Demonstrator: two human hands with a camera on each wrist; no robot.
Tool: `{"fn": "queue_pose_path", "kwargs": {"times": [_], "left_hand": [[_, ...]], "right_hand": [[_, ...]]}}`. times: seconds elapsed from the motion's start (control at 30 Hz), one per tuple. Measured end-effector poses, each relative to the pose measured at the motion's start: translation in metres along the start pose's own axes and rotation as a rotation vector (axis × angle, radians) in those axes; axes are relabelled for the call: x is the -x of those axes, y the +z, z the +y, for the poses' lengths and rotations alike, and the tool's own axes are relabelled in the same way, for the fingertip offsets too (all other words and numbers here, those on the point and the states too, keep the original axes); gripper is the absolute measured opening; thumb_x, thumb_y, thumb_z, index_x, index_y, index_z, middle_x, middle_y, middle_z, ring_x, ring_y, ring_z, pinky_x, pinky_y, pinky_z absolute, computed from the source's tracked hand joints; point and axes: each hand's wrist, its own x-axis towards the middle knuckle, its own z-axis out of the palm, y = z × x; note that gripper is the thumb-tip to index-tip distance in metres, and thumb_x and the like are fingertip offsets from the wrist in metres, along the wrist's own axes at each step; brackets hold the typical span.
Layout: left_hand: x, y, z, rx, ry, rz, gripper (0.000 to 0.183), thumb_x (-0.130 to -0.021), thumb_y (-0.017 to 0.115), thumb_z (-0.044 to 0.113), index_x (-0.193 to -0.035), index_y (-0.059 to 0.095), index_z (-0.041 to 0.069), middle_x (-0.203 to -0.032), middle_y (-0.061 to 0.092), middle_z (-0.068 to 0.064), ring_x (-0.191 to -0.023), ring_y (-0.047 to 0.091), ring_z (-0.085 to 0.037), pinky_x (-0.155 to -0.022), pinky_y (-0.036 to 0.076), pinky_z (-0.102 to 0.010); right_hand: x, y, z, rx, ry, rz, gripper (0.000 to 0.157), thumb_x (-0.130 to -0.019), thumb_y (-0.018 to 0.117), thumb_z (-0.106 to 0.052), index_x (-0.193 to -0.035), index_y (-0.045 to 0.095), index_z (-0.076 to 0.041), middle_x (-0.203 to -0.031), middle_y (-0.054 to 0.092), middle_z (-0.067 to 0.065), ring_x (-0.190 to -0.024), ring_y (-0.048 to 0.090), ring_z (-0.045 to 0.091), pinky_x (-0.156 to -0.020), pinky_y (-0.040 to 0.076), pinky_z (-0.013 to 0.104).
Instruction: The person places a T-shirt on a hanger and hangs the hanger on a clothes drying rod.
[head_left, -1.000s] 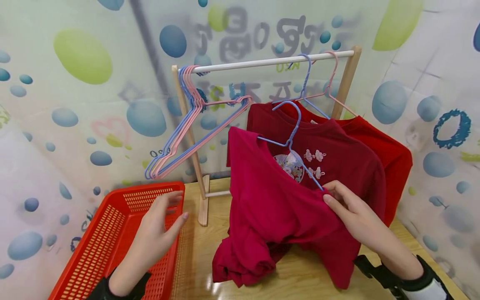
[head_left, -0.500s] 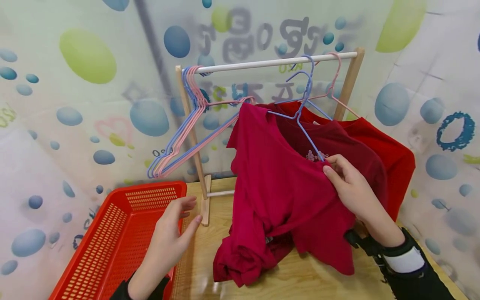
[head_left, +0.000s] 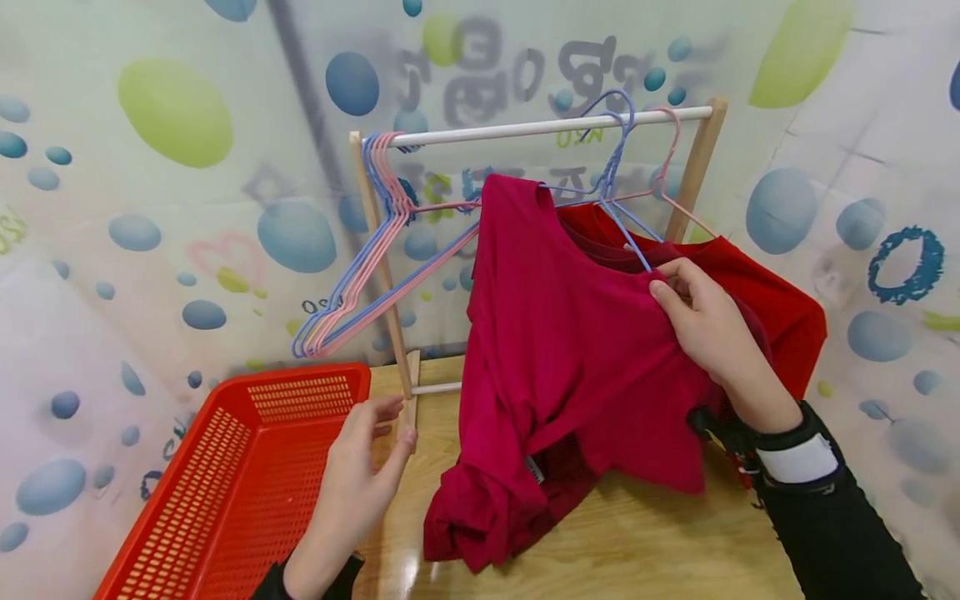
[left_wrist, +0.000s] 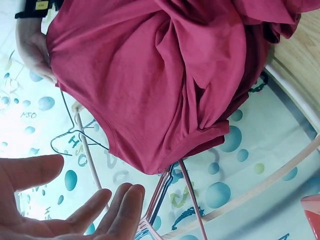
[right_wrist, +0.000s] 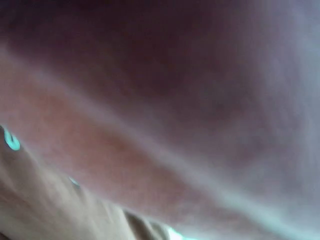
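A crimson shirt (head_left: 570,333) hangs on a blue hanger (head_left: 628,237), and its lower part trails bunched on the table. My right hand (head_left: 708,321) pinches the shirt's shoulder together with the hanger's arm inside it. The hanger's hook stands at the height of the white rail (head_left: 510,129); whether it rests on the rail I cannot tell. To the shirt's left my left hand (head_left: 367,467) is held out with loose fingers, touching nothing. In the left wrist view, the left fingers (left_wrist: 127,210) lie below the shirt's neckline. Blurred cloth or skin fills the right wrist view.
Several pink and blue hangers (head_left: 390,225) hang bare at the rail's left end. A bright red shirt (head_left: 787,308) on a pink hanger (head_left: 667,167) hangs at the right, with a dark red shirt partly hidden before it. A red basket (head_left: 255,450) stands left on the wooden table (head_left: 637,550).
My right hand has lifted the crimson shirt and its hanger, bringing the hook from below the rail up to it. My left hand has moved right and slightly down.
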Motion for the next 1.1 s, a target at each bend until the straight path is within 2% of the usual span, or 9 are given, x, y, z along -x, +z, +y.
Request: {"fn": "queue_pose_path", "kwargs": {"times": [0.17, 0.27, 0.47, 0.87, 1.1], "left_hand": [[-0.002, -0.003, 0.002, -0.006, -0.028, -0.007, 0.039, -0.087, 0.068, 0.012, -0.124, 0.056, 0.008, -0.116, 0.057, 0.001, -0.108, 0.058, -0.016, -0.087, 0.048, -0.029], [-0.003, -0.004, 0.002, -0.015, -0.04, -0.012, 0.039, -0.087, 0.069, 0.012, -0.124, 0.056, 0.008, -0.117, 0.057, 0.0, -0.108, 0.058, -0.016, -0.088, 0.048, -0.029], [-0.004, -0.004, 0.002, -0.013, -0.03, -0.012, 0.039, -0.088, 0.068, 0.015, -0.124, 0.056, 0.007, -0.118, 0.057, -0.001, -0.109, 0.057, -0.016, -0.088, 0.048, -0.03], [-0.006, -0.001, -0.001, 0.02, 0.0, 0.007, 0.037, -0.088, 0.068, 0.013, -0.122, 0.057, 0.004, -0.115, 0.059, -0.004, -0.107, 0.058, -0.02, -0.088, 0.048, -0.032], [-0.007, -0.001, -0.003, 0.03, -0.036, -0.007, 0.037, -0.089, 0.067, 0.016, -0.122, 0.057, 0.004, -0.114, 0.059, -0.004, -0.106, 0.058, -0.019, -0.089, 0.048, -0.031]], "right_hand": [[-0.021, -0.006, -0.009, 0.032, 0.015, -0.009, 0.044, -0.101, 0.041, -0.033, -0.131, 0.046, -0.001, -0.118, 0.055, 0.023, -0.105, 0.051, 0.038, -0.088, 0.037, 0.046], [-0.032, -0.005, -0.011, 0.076, -0.015, 0.01, 0.042, -0.101, 0.043, -0.031, -0.129, 0.046, 0.0, -0.122, 0.055, 0.025, -0.11, 0.053, 0.042, -0.094, 0.037, 0.051], [-0.042, -0.001, -0.012, 0.156, -0.079, 0.053, 0.035, -0.101, 0.045, -0.025, -0.123, 0.049, 0.001, -0.113, 0.058, 0.024, -0.102, 0.056, 0.041, -0.088, 0.04, 0.051], [-0.046, 0.009, -0.007, 0.208, -0.079, 0.018, 0.032, -0.1, 0.047, -0.024, -0.121, 0.054, -0.001, -0.109, 0.061, 0.023, -0.097, 0.055, 0.038, -0.084, 0.041, 0.05], [-0.047, 0.013, -0.004, 0.225, -0.087, 0.014, 0.034, -0.099, 0.048, -0.023, -0.124, 0.054, -0.001, -0.111, 0.061, 0.024, -0.098, 0.055, 0.039, -0.084, 0.04, 0.05]]}}
